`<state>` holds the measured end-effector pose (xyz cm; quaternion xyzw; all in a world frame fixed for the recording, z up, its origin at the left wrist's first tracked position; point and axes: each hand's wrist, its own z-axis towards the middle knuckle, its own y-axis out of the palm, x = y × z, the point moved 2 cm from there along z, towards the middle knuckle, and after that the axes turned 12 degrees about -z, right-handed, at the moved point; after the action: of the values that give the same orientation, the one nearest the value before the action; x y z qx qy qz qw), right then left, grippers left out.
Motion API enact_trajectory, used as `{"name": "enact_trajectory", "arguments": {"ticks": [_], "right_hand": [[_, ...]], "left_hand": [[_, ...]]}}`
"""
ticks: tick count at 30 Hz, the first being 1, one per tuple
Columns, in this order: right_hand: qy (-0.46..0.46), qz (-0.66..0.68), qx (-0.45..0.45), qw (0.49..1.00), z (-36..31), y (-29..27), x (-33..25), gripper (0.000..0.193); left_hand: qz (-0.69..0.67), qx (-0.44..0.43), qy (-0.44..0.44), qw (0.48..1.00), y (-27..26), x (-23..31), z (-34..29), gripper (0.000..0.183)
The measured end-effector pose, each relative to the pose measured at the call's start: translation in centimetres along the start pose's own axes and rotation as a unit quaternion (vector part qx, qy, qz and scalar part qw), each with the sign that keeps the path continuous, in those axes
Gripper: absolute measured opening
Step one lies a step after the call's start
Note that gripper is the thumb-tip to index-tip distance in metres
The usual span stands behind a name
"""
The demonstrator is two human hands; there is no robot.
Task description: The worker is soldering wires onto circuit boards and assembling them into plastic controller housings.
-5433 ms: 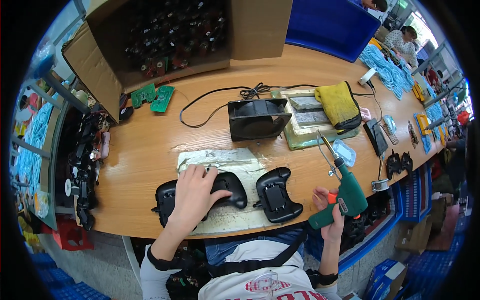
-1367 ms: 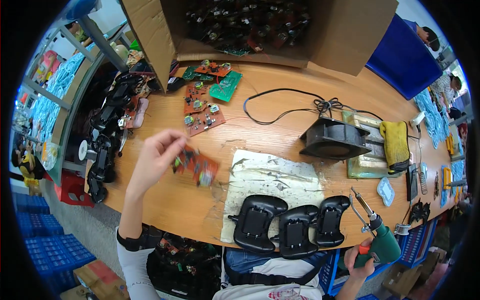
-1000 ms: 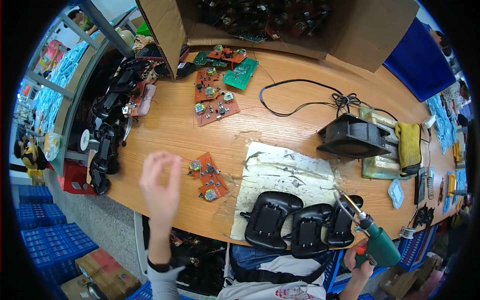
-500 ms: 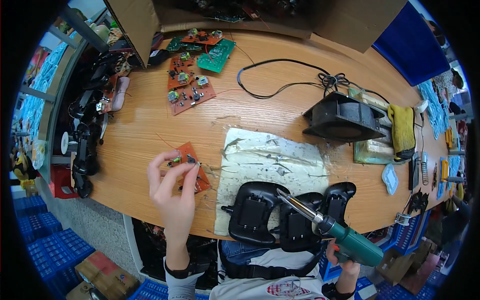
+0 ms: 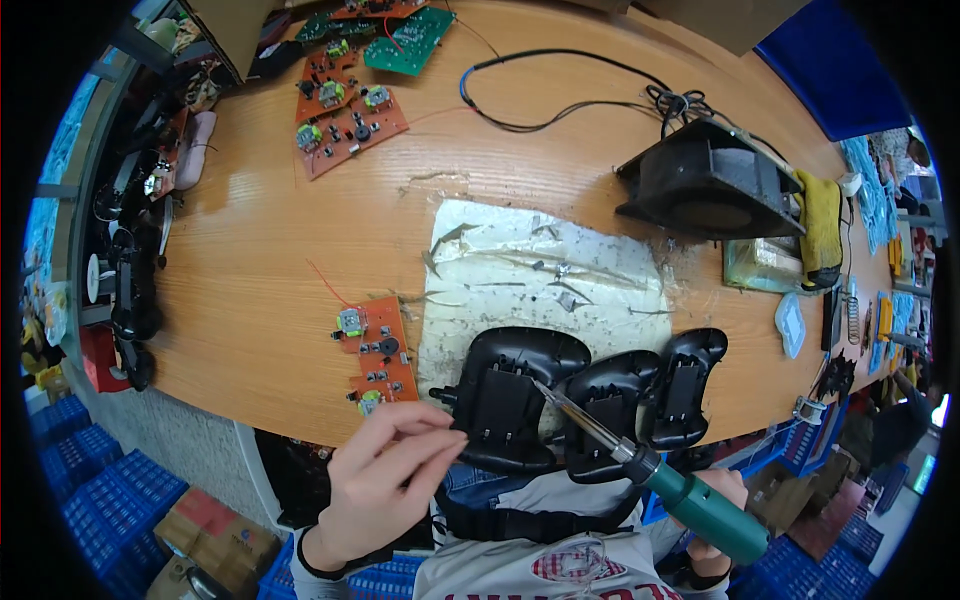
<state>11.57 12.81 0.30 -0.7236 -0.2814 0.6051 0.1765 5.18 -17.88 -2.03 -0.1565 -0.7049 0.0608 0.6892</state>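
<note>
My right hand grips a green soldering gun, its metal tip pointing up and left over the leftmost black game controller shell. Two more black controller shells stand in the same row. My left hand has its fingers bent and the tips drawn together beside the leftmost shell; whether something small is between them I cannot make out. Just above that hand, an orange circuit board with a thin red wire lies on the table, its lower end close to my fingers.
A stained white sheet lies behind the shells. Several orange circuit boards and a green one lie at the far left. A black fan stands at the right near a yellow cloth. A black cable loops across the back.
My left hand has left the orange circuit board and come nearer, toward the leftmost shell. The board now sits at a different angle. The soldering gun stays over the shells. The whole view has shifted.
</note>
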Motion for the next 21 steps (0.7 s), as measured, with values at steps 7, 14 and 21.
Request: {"name": "enact_trajectory", "arguments": {"ticks": [7, 14, 21], "right_hand": [[-0.028, 0.048, -0.046, 0.997, -0.7, -1.2, -0.4, 0.063], [-0.063, 0.021, -0.098, 0.993, -0.2, -0.9, -1.3, 0.050], [0.008, -0.056, -0.079, 0.995, 0.2, 0.1, -2.9, 0.025]], "left_hand": [[0.136, -0.117, 0.095, 0.979, 1.0, 0.0, 0.5, 0.016], [0.154, -0.147, 0.115, 0.970, 1.5, -0.5, 0.5, 0.016], [0.160, -0.159, 0.124, 0.966, 1.5, -0.7, 0.4, 0.017]]}}
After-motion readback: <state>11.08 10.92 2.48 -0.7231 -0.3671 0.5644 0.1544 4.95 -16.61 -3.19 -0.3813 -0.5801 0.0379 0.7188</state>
